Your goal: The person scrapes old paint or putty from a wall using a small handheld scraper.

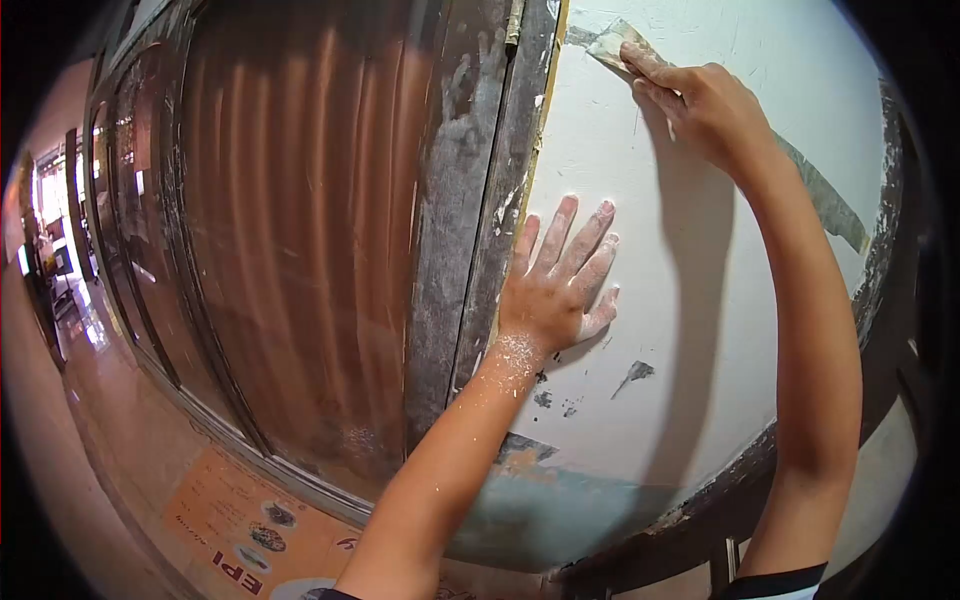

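Observation:
My left hand (556,285) lies flat on the white wall (735,350), fingers spread, dusted with white powder up to the wrist. Higher up on the right, my right hand (700,100) grips a putty knife (612,42), its blade against the wall near the yellowish edge strip. A short grey streak of bare surface (579,36) shows beside the blade. Another grey strip (822,195) runs behind my right forearm, partly covered by it. Small dark chipped spots (640,371) mark the wall below my left hand.
A worn dark wooden frame (470,190) with a hinge (514,22) borders the wall on the left. Next to it is a glazed panel with brown curtains (300,200). An orange printed banner (235,520) lies on the floor. Pale green paint (570,510) covers the wall's lower part.

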A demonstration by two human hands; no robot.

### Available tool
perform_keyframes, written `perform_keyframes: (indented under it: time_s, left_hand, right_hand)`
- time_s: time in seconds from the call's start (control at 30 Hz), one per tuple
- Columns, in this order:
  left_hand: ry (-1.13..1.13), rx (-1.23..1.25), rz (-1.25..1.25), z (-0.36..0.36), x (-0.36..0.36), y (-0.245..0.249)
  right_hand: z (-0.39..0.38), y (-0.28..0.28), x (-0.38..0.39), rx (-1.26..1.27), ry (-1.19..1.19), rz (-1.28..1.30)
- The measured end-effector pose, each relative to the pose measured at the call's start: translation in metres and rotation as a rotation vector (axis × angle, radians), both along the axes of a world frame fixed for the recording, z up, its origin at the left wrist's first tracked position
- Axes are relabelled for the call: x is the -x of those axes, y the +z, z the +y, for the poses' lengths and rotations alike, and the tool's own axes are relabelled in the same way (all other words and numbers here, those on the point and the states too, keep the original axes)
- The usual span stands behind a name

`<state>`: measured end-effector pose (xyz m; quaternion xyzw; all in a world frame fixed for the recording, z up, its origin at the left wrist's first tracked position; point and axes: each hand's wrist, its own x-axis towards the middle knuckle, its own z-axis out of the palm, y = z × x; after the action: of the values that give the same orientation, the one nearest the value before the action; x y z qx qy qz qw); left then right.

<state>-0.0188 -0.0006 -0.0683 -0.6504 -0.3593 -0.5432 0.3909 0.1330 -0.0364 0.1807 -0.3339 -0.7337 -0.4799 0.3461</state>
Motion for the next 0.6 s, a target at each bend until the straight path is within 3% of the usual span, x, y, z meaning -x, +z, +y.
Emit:
perform_keyframes:
  time_s: [0.53, 0.6]
  left_hand:
    - [0.011, -0.001, 0.003, 0.0, 0.0, 0.0]
    - [0.009, 0.018, 0.005, 0.0, 0.001, -0.001]
  right_hand:
    - [0.008, -0.001, 0.01, 0.003, 0.04, 0.052]
    - [0.011, 0.001, 0.01, -0.064, 0.061, -0.032]
